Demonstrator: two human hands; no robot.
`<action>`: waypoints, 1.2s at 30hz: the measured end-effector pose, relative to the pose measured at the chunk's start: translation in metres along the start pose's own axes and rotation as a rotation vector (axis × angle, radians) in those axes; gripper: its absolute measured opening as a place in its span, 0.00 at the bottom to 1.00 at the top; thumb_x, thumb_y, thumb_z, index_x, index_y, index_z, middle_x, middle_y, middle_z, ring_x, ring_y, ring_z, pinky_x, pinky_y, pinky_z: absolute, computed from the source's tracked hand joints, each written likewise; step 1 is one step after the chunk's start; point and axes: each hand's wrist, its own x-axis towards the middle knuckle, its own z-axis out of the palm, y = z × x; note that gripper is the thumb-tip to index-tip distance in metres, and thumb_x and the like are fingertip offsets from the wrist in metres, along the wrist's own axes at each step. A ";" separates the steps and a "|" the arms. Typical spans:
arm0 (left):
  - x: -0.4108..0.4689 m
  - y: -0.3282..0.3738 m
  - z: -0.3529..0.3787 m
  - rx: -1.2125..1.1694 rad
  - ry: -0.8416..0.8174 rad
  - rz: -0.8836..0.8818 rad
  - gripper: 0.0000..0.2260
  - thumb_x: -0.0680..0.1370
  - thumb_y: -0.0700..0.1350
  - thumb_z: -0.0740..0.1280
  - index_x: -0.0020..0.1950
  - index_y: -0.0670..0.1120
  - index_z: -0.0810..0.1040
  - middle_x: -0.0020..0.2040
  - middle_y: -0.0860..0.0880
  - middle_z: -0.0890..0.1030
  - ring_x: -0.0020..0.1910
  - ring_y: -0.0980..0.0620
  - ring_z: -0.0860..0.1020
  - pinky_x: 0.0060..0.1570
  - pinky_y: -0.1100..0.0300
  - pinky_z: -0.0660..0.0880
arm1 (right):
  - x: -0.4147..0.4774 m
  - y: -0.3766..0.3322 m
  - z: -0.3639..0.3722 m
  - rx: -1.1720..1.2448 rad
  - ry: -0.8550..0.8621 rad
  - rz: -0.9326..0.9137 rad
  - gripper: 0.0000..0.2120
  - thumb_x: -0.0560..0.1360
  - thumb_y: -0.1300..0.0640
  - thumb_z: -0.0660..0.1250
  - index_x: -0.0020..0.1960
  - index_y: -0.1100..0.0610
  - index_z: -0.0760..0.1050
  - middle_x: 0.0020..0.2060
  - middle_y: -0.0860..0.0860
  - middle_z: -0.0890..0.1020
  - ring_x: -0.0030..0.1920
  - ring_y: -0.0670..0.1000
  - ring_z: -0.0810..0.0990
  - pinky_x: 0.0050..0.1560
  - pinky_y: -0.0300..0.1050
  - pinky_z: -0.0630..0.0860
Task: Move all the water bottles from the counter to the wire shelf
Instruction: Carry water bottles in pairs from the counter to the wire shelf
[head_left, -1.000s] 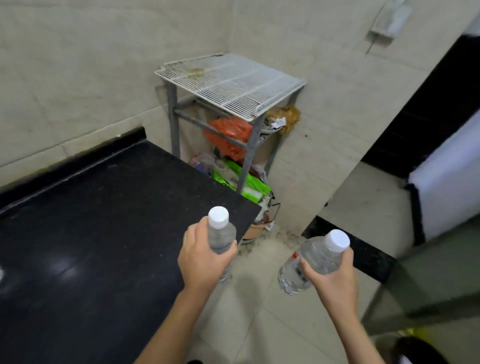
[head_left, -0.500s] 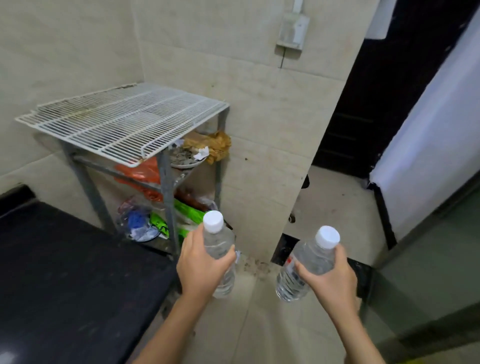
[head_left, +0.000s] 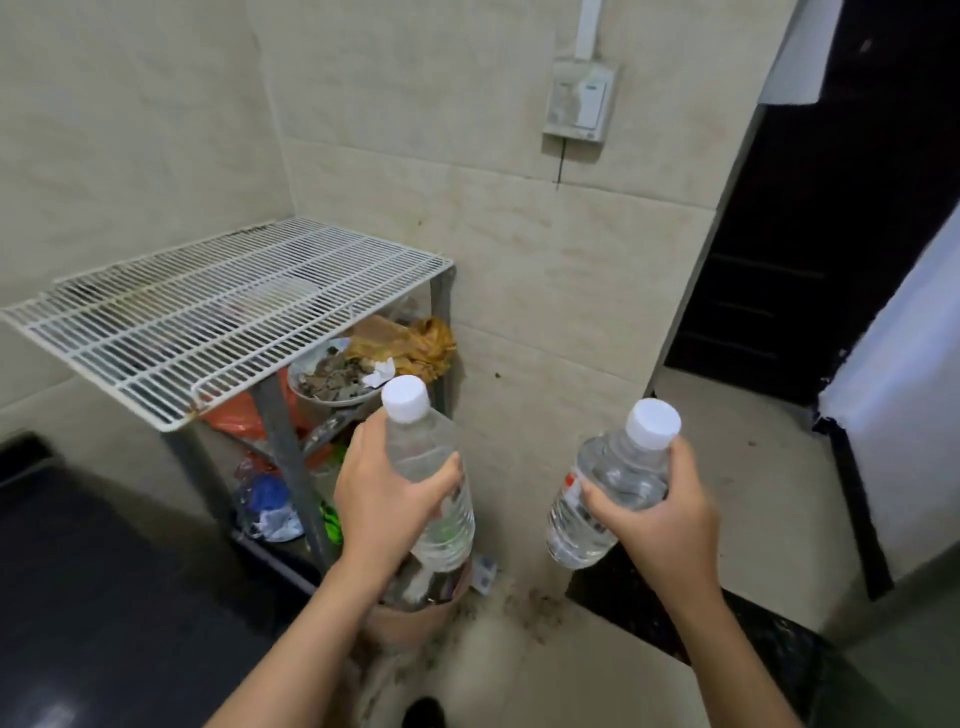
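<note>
My left hand (head_left: 382, 499) grips a clear water bottle with a white cap (head_left: 431, 467), held upright just right of and below the front corner of the white wire shelf (head_left: 218, 317). My right hand (head_left: 660, 512) holds a second clear bottle (head_left: 605, 491), white-capped and red-labelled, tilted, in front of the tiled wall. The shelf's top rack carries nothing. The black counter (head_left: 93, 587) lies at lower left; no bottles show on its visible part.
Under the wire rack sit a bowl of scraps (head_left: 332, 376), orange and yellow bags and other clutter. A brown pot (head_left: 415, 616) stands on the floor below my left hand. A wall switch box (head_left: 579, 101) is above; a dark doorway (head_left: 810, 234) opens at right.
The view has swung right and closer to the shelf, leaving most of the counter out of sight. Both hands have carried their bottles forward and up toward the shelf's corner.
</note>
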 end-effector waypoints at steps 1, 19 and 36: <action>0.012 0.002 0.001 -0.003 0.027 0.017 0.31 0.59 0.61 0.64 0.56 0.46 0.74 0.50 0.51 0.76 0.50 0.53 0.74 0.47 0.59 0.67 | 0.011 -0.003 0.005 0.018 -0.002 -0.015 0.31 0.58 0.48 0.77 0.58 0.44 0.69 0.52 0.48 0.80 0.52 0.53 0.79 0.54 0.54 0.76; 0.249 0.019 -0.047 -0.106 0.341 0.110 0.22 0.60 0.53 0.71 0.51 0.54 0.72 0.49 0.50 0.79 0.49 0.49 0.79 0.53 0.49 0.76 | 0.221 -0.111 0.155 0.332 -0.172 -0.367 0.27 0.50 0.38 0.70 0.48 0.35 0.66 0.42 0.32 0.77 0.47 0.38 0.79 0.51 0.46 0.78; 0.374 0.007 -0.046 0.191 0.612 -0.067 0.20 0.62 0.51 0.71 0.51 0.52 0.72 0.46 0.49 0.78 0.45 0.48 0.77 0.46 0.54 0.75 | 0.378 -0.165 0.282 0.496 -0.493 -0.503 0.29 0.59 0.52 0.77 0.56 0.46 0.68 0.45 0.44 0.79 0.51 0.53 0.80 0.53 0.59 0.77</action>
